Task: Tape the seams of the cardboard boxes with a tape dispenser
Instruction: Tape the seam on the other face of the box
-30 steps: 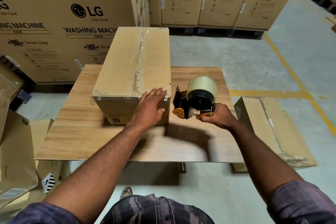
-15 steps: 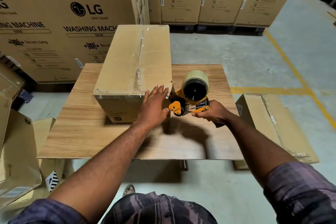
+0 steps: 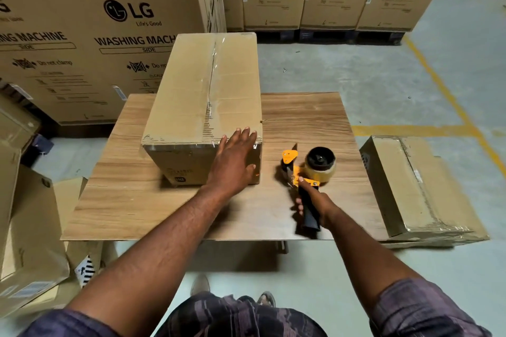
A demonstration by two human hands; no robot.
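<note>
A long cardboard box [image 3: 202, 96] stands on the wooden table [image 3: 137, 200], with clear tape along its top seam and over its near top edge. My left hand [image 3: 235, 161] lies flat against the box's near right corner, fingers straight and reaching over the top edge. To the right of the box, the orange and black tape dispenser [image 3: 309, 169] with its roll of tape lies on its side on the table. My right hand [image 3: 315, 205] grips its black handle, with the forefinger stretched along the orange frame.
A taped box [image 3: 410, 186] lies on flattened cardboard on the floor right of the table. Tall washing-machine cartons [image 3: 95, 22] stand behind and to the left. Loose flattened cardboard [image 3: 27, 227] leans at the left. Yellow floor lines [image 3: 451, 101] run at the right.
My right hand has drawn the dispenser away from the box's near right corner and lowered it onto the table on its side. My left hand stays pressed on the corner.
</note>
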